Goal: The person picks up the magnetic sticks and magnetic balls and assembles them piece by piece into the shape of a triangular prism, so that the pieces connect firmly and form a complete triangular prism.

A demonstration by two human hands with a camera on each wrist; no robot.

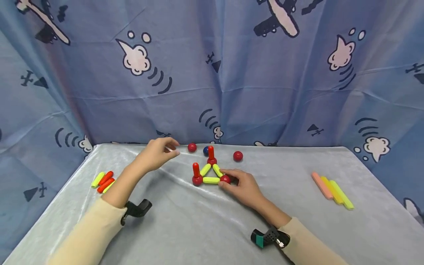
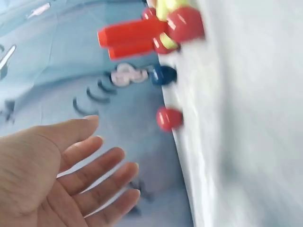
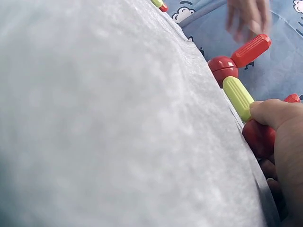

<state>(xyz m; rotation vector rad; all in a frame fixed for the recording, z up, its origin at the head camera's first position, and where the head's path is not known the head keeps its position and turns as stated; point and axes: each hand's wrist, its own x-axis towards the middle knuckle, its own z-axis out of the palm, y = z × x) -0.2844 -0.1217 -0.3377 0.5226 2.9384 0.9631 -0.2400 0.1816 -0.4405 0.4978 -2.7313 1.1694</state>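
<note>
A flat triangle of yellow-green rods (image 1: 211,180) joined by red balls lies on the grey cloth. Upright red rods stand on two of its corners, the left rod (image 1: 196,169) and the back rod (image 1: 211,152). My right hand (image 1: 244,187) pinches the right corner ball (image 1: 225,179) between thumb and fingers; in the right wrist view the thumb (image 3: 272,112) also touches a yellow-green rod (image 3: 238,98). My left hand (image 1: 156,154) hovers left of the triangle with nothing in it. Its fingers (image 2: 102,170) are spread and relaxed in the left wrist view.
Behind the triangle sit a blue ball (image 1: 206,151) and two loose red balls, one left (image 1: 192,147) and one right (image 1: 237,156). Short red and yellow-green rods (image 1: 106,178) lie by the left forearm. Longer coloured sticks (image 1: 332,190) lie far right. A patterned curtain (image 1: 185,73) hangs behind.
</note>
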